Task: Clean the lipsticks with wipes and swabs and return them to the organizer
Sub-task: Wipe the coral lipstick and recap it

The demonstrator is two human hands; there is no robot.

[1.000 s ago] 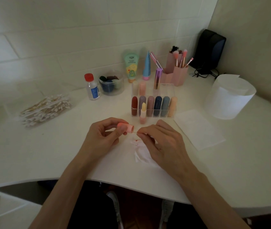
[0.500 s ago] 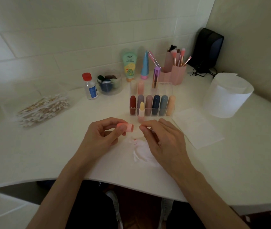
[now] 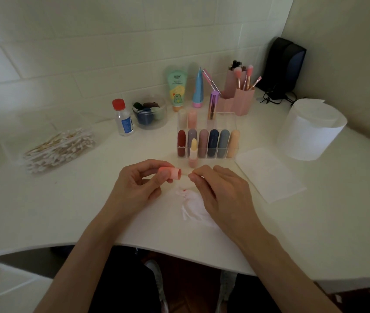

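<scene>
The left hand's fingers (image 3: 155, 164) are clamped on a pink cap (image 3: 172, 173), thumb under and forefinger over, its open mouth turned to the right. Just beside that mouth the right hand's fingertips (image 3: 196, 176) are pinched together on what I take to be a swab (image 3: 187, 175); it is too thin to see properly, and I can't tell whether its tip is inside the cap. Both the left hand (image 3: 138, 186) and the right hand (image 3: 221, 193) are held just above the table (image 3: 44, 211).

Under the right palm lies a crumpled, pink-stained wipe (image 3: 190, 205). The uncapped lipstick (image 3: 193, 152) stands upright on the table, just in front of the organizer (image 3: 236, 152), whose front row is full.

The risk, to my eye, is that bare lipstick. It stands close behind both hands, so a careless knuckle could tip it and smear the table. Pressing the swab too hard could push the cap out of that light two-finger hold. The stained wipe could also mark the wrist.
</scene>
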